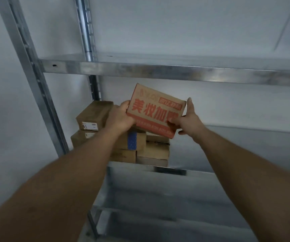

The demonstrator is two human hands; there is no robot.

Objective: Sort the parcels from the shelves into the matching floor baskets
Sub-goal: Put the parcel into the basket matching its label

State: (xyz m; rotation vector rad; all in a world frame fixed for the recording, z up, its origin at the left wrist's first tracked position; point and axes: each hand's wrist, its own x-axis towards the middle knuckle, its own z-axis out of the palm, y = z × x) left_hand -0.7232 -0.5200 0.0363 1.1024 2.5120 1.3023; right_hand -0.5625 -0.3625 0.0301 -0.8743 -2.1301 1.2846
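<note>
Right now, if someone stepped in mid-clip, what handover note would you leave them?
Left hand grips the left edge of the red-printed carton; right hand pinches its lower right corner.
The carton is held tilted, above the brown parcels stacked at the left end of the middle shelf.
Done: this carton is picked up.
Left: carry it to its matching floor basket (none in view here), then sort the stacked parcels.

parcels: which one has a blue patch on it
The brown box directly below the left hand: it has a blue patch on its front. No other parcel shows blue; the held box is printed red.
</note>
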